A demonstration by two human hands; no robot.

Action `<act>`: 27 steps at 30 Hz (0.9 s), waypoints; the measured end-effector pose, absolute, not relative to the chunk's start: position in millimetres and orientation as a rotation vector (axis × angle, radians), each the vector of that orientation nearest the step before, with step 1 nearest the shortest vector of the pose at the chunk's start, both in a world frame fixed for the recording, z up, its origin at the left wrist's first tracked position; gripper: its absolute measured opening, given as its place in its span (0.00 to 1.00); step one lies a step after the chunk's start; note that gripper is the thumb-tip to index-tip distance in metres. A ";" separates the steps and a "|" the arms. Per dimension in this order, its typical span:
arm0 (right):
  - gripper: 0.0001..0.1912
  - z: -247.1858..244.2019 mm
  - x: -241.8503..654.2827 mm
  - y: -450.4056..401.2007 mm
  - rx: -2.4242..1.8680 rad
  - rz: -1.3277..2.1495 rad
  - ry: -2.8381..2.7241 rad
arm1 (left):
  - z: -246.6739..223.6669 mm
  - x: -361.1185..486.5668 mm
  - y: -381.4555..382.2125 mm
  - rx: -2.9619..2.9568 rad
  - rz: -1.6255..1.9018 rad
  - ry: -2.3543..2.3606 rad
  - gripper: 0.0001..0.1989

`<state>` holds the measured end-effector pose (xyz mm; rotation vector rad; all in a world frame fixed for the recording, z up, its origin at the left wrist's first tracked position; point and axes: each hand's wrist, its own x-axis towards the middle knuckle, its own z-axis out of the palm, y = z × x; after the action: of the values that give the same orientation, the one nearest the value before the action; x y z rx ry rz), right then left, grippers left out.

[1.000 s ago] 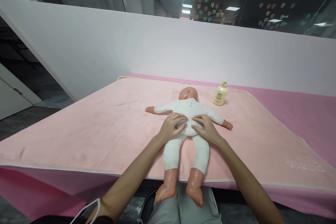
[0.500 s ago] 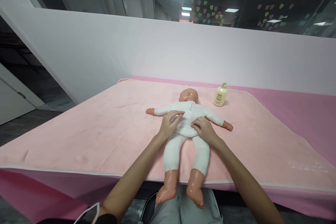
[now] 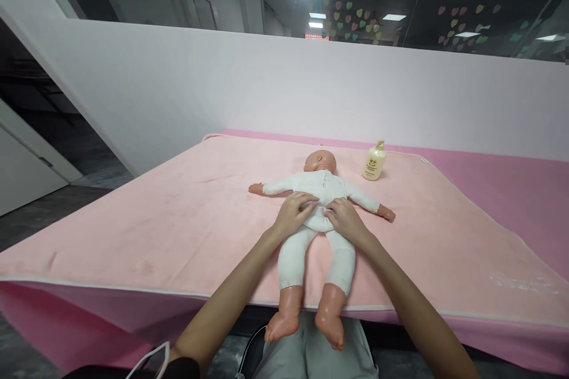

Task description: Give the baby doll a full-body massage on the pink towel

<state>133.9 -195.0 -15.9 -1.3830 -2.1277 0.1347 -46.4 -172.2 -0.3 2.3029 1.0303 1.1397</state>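
Observation:
A baby doll (image 3: 320, 183) with a white cloth body lies on a pink blanket (image 3: 178, 207), its head turned to the left and its feet over the table's front edge. My left hand (image 3: 297, 211) rests on the left side of the doll's lower torso, fingers stretched toward the middle, holding nothing. On the right side of the same area lies my right hand (image 3: 345, 217), its fingers spread a little and bent over the cloth. The fingertips of both hands are close together but apart.
A pale yellow pump bottle (image 3: 374, 161) stands on the blanket, right of the doll's head. Behind the table rises a white partition (image 3: 333, 89) with dark glass above. My legs are below the front edge.
My left hand has moved slightly right and down on the doll's torso, closer to my right hand. My right hand has hardly moved. The view has shifted a little.

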 end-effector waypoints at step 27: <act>0.07 -12.2 136.7 -194.9 -1.247 0.364 -1.874 | -1.7 -42.7 -146.7 2.263 0.855 1.061 0.08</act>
<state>136.7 -194.9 -12.2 -1.2474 -1.8742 0.3635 -42.7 -146.7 -1.7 2.2633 1.0612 0.8552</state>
